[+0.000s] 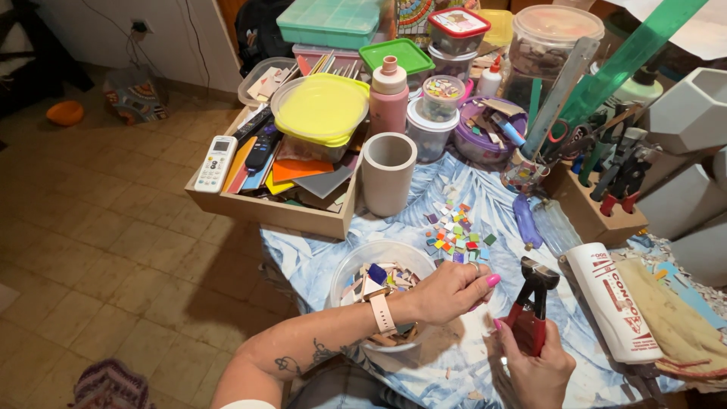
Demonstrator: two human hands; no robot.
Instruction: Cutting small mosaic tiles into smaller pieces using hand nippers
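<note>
My right hand [534, 371] grips red-handled tile nippers [532, 303], jaws pointing up over the blue-and-white cloth [485, 204]. My left hand [453, 291], with a watch on the wrist, hovers just left of the jaws with fingers pinched together; whether a small piece is between them I cannot tell. Under my left forearm sits a clear plastic tub [356, 265] of broken tile pieces. A heap of small coloured mosaic squares [456, 231] lies on the cloth just beyond my left hand.
A grey cylinder pot [388, 173] stands behind the tub. A wooden box [276, 212] with a yellow-lidded container, remotes and sheets overhangs the table's left. Lidded tubs crowd the back; a wooden tool holder [598, 204] and a white tube [609, 303] lie right.
</note>
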